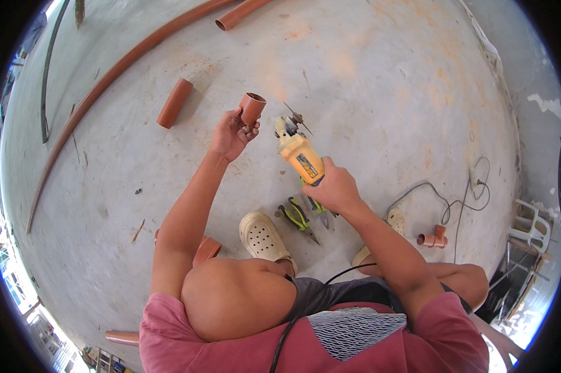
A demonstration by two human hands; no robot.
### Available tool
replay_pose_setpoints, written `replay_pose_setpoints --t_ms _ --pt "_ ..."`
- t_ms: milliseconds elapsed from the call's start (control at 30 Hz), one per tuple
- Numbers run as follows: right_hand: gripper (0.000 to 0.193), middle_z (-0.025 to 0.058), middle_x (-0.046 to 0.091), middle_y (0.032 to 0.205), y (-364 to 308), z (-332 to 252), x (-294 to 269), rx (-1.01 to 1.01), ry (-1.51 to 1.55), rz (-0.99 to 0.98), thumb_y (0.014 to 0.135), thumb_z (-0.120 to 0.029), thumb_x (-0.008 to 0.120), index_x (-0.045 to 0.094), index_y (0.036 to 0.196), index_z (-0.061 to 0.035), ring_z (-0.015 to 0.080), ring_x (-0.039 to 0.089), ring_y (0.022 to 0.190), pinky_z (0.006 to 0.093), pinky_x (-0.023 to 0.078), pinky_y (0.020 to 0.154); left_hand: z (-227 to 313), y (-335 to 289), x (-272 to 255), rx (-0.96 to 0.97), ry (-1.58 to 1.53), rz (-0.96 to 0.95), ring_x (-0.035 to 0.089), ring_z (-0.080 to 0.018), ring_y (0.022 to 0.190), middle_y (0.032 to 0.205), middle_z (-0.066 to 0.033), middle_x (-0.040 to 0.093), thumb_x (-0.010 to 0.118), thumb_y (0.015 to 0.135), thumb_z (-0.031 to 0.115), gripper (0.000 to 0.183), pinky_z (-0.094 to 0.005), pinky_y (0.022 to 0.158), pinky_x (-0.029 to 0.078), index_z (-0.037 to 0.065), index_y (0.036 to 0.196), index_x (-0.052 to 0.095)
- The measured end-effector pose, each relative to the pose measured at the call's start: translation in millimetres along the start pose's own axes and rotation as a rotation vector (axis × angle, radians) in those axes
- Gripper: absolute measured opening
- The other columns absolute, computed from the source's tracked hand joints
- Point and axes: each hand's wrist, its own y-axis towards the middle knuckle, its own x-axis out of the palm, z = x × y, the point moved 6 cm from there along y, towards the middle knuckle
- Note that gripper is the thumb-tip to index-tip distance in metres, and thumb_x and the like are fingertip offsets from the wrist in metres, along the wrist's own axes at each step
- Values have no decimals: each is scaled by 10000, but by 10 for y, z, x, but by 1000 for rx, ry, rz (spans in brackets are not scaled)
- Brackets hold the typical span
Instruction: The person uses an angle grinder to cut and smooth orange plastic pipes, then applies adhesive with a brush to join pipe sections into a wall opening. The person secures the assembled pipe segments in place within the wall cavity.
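Observation:
My left hand (232,134) is closed around a short piece of orange-brown plastic pipe (252,110), held up with its open end showing. To the right, my right hand (335,186) grips the rear of a yellow angle grinder (301,156). The grinder's thin cutting disc (299,119) is seen nearly edge-on, a little apart from the pipe piece. Whether the disc is spinning I cannot tell. A black power cord (321,290) runs across my lap. Below the grinder, green-handled pliers (298,219) lie on the concrete floor beside my shoe (263,236).
Another cut pipe (175,104) lies to the left of my left hand. A long pipe (115,73) curves along the far left, with another pipe end (243,13) at the top. A pipe tee (433,238), loose cable (447,205) and white plastic chair (532,225) are on the right.

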Motion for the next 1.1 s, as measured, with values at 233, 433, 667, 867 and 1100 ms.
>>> replay_pose_setpoints --t_ms 233,433,667,867,1100 --pt "603 228 735 894 11 -141 -24 -16 -5 1 736 -369 818 548 1129 0 418 732 849 497 587 766 -16 -29 74 89 388 123 659 -210 1029 1184 -105 666 791 914 390 587 -363 946 539 12 1299 561" --pt "606 236 737 914 37 -157 -19 1 -24 -37 740 -375 818 547 1131 -1 418 736 870 494 589 784 85 -30 146 169 770 168 619 -149 1050 1113 -51 684 843 848 442 610 -321 923 450 51 1247 597" --pt "627 258 729 896 40 -156 -3 -14 9 -62 710 -399 797 562 1119 13 447 724 871 506 582 789 77 -16 147 183 789 167 588 -129 1006 1086 -34 675 843 845 454 592 -325 900 431 66 1225 608" --pt "639 262 728 903 42 -158 37 11 2 -63 711 -401 796 566 1134 18 440 726 878 498 582 793 91 -31 119 152 775 180 582 -130 1030 1101 -31 668 838 846 479 593 -318 897 421 75 1215 608" --pt "626 257 729 908 6 -158 41 16 4 -37 713 -396 800 567 1125 12 442 724 885 495 581 793 81 -58 224 199 783 149 584 -137 1020 1094 -52 665 839 841 487 652 -317 892 413 36 1244 596"
